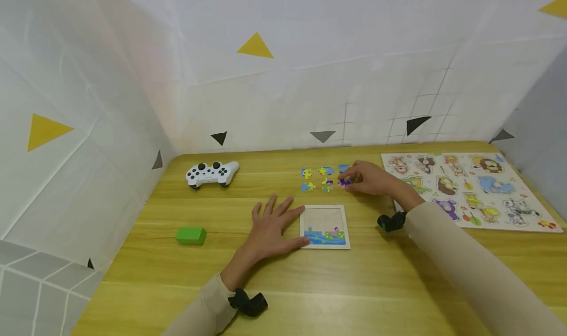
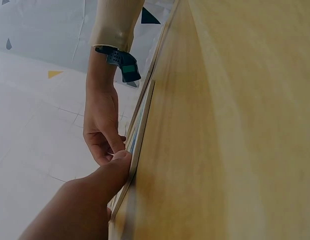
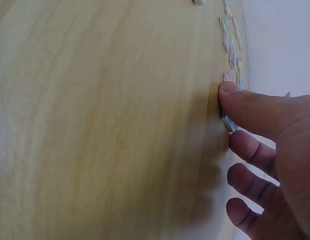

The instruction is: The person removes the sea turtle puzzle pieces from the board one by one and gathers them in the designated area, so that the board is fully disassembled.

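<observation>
A square wooden puzzle tray [image 1: 347, 223] lies on the table, its bottom part filled with blue, green and pink puzzle pieces [image 1: 325, 238]. My left hand [image 1: 269, 231] spreads its fingers at the tray's left side, with thumb and index finger touching the frame. Behind the tray, loose jigsaw pieces [image 1: 307, 173] are laid out in rows. At the right end of those rows, my right hand [image 1: 369, 177] pinches a purple and blue puzzle piece [image 3: 227, 121] between thumb and index finger, low at the tabletop. The fingers partly cover that piece.
A white game controller [image 1: 211, 174] sits at the back left, and a green block [image 1: 191, 235] lies nearer on the left. To the right is a large animal puzzle board [image 1: 469, 188], close to the right forearm. A white covered wall [image 1: 283, 105] rises behind the table.
</observation>
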A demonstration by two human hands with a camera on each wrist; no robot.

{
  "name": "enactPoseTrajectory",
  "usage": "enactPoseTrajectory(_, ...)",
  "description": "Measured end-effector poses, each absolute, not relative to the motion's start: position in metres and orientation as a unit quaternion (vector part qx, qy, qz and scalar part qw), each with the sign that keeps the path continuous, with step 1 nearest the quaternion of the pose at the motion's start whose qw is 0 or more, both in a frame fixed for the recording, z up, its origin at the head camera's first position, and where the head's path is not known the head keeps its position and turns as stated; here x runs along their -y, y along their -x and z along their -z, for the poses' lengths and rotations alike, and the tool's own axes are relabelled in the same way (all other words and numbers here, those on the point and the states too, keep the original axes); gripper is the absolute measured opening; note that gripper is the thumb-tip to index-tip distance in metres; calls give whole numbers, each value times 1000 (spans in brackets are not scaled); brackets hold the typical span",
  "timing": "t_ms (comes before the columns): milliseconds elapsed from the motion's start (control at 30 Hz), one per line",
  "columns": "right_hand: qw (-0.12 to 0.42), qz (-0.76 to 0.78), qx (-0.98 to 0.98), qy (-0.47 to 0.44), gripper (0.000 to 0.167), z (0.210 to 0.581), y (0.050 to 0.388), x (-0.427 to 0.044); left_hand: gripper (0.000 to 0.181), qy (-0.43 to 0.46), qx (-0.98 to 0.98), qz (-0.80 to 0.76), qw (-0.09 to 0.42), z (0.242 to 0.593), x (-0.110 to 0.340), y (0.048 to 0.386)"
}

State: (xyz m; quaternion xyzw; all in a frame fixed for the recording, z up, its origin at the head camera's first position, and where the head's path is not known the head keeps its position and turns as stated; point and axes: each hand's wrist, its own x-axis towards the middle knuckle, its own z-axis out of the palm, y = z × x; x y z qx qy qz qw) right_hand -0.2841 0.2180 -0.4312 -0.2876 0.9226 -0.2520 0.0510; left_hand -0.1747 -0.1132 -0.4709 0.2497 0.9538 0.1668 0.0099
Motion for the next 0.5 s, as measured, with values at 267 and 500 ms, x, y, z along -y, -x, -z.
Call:
enactPoseTrajectory(267, 42, 255, -922, 287, 35, 433, 284, -218, 82, -253, -953, -164, 6, 469, 112, 174)
enactPoseTrajectory(500, 14, 266, -921, 284, 31, 433, 277, -214, 82, -252, -954, -162, 10, 469, 112, 174)
